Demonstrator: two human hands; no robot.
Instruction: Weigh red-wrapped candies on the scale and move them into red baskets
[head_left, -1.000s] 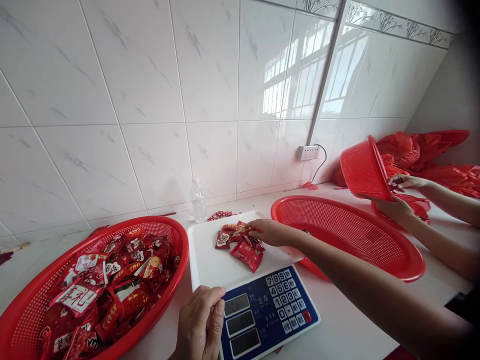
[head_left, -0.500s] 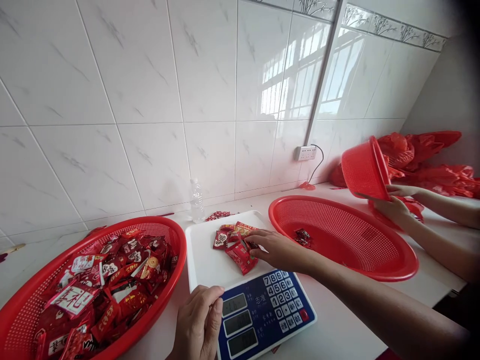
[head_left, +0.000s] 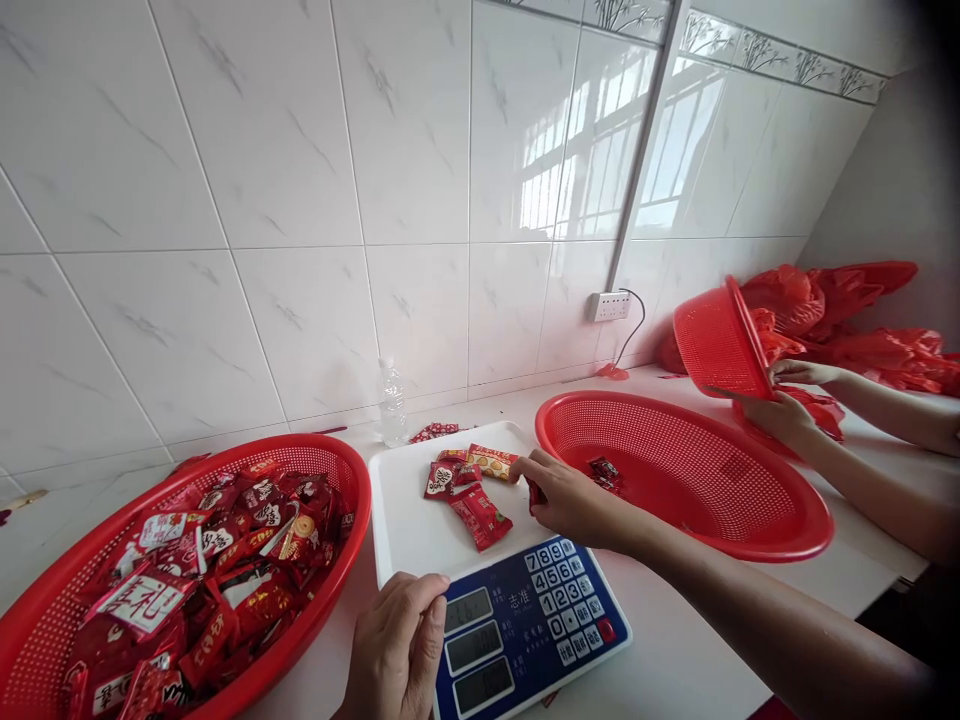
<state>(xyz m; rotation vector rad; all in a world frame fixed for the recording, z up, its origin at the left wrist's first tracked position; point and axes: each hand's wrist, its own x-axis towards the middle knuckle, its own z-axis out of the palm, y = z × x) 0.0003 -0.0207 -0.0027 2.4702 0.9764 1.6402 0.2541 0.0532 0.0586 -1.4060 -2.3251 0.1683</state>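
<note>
The right hand (head_left: 566, 495) reaches over the white pan of the scale (head_left: 525, 625), its fingers pinched together on 1 dark red packet (head_left: 535, 493) at the pan's right edge, just beside the near-empty basket (head_left: 750, 520). About 4 more packets (head_left: 471, 490) lie loose on the pan (head_left: 409, 530), touching or overlapping one another. The left hand (head_left: 397, 650) rests at the scale's front left corner, fingers curled together against its edge and holding nothing.

These are small foil sweets: light, soft and crinkly, likely slippery, so a pinch across a sealed end or the flat middle should hold best.

A full basket (head_left: 45, 640) sits left on the bench (head_left: 675, 660). A bottle (head_left: 392, 402) stands by the wall. At right, another person's hands (head_left: 784, 415) tilt a small basket (head_left: 716, 340) near red bags (head_left: 862, 320).
</note>
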